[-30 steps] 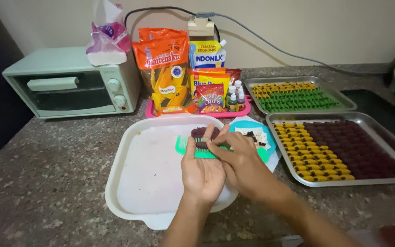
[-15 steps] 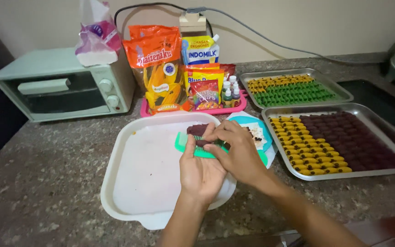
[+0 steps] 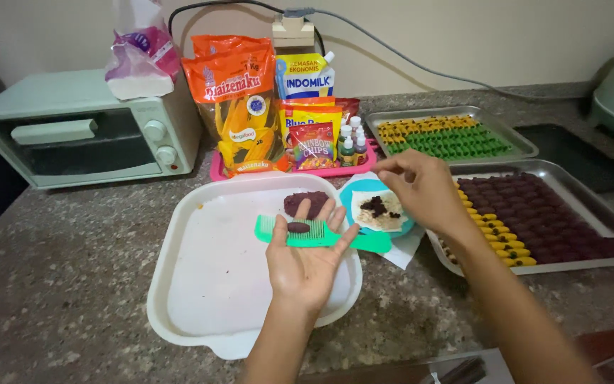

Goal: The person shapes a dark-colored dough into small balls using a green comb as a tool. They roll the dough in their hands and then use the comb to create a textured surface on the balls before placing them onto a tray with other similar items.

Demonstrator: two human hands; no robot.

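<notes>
The left hand [image 3: 307, 259] lay palm up over the white tray [image 3: 200, 284], fingers spread wide and flat, with one green comb [image 3: 321, 233] resting across the fingertips. One small oval piece of dark purple dough [image 3: 298, 227] sat on the comb's teeth. One larger lump of the same dough [image 3: 305, 203] lay on the tray just beyond the comb.

The right hand [image 3: 424, 188] hovered to the right of the comb, above one small blue plate [image 3: 378, 211]. Its thumb and forefinger were pinched narrow; whether they held anything could not be told. The plate carried a pale sheet with dark crumbs on it.

Right of the white tray stood two metal baking trays. The nearer one [image 3: 605, 206] held rows of yellow and dark purple pieces. The farther one [image 3: 456, 114] held rows of yellow and green pieces. The pieces were too many and too small to count.

Behind the white tray, one pink tray [image 3: 286, 173] carried several packets and a few small bottles [image 3: 351, 142]; their exact number was unclear. One orange bag [image 3: 239, 107] stood at its left end. Left of the pink tray stood one pale green toaster oven [image 3: 79, 135], with one plastic bag [image 3: 140, 57] on top. All items stood on a speckled stone tabletop [image 3: 58, 284].
</notes>
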